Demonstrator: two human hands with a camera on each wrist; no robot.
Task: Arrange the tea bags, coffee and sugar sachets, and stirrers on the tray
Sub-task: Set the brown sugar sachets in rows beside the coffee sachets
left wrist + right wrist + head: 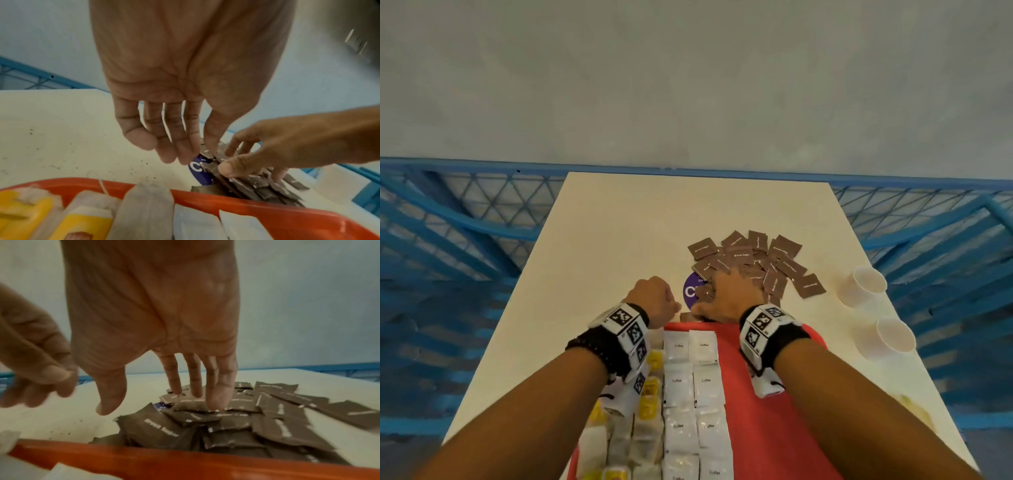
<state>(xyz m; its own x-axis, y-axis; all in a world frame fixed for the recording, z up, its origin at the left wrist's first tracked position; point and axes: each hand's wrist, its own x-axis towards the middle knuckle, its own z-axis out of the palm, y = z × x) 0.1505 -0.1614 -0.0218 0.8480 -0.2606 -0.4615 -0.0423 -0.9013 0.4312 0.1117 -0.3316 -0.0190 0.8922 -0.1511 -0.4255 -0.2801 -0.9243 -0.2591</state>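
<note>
A loose pile of brown sugar sachets (753,263) lies on the white table just beyond the red tray (774,428). My right hand (158,407) reaches over the tray's far rim (164,462). Its straight fingertips (214,402) press on the near sachets (191,404), and its thumb is held apart to the left. My left hand (174,154) hovers beside it above the table, fingers relaxed and holding nothing. On the tray, tea bags (640,421) with yellow tags fill the left columns. White coffee sachets (693,387) lie in two columns next to them. No stirrers are in view.
A round purple sticker (690,291) shows on the table, partly under the sachets. Two white paper cups (864,286) (892,337) stand at the table's right edge. The tray's right part is bare red. Blue mesh fencing (465,222) surrounds the table.
</note>
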